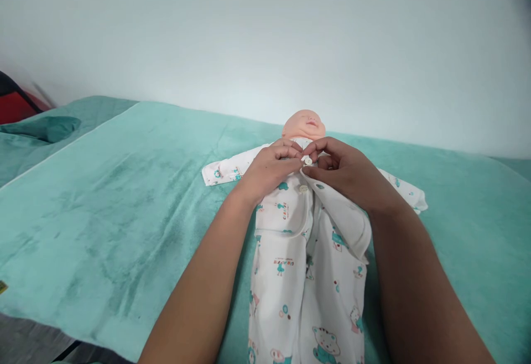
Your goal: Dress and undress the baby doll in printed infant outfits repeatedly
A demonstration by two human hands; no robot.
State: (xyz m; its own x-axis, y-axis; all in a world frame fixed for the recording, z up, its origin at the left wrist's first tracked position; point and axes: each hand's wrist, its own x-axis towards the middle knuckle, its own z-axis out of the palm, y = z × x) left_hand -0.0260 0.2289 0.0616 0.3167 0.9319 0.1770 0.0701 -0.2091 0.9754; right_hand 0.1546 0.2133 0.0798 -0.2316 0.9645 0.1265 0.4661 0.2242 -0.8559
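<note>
A baby doll [304,124] lies on its back, dressed in a white printed baby jacket [274,212] and matching printed trousers [282,297]. At the upper chest my left hand [276,166] pinches the jacket's front, its fingertips beside a white button [307,160]. My right hand [346,171] is closed on the edge of the other front panel, by the same button. That panel's lower part is folded open, showing its plain inside. Lower down, a second button [303,189] shows on the left panel. Whether the upper button is in its hole I cannot tell.
A green cloth [124,209] covers the bed under the doll, with folds to the left. A pale wall [265,37] rises behind it. At the far left are a crumpled green cloth [50,127] and a red and black object [16,104].
</note>
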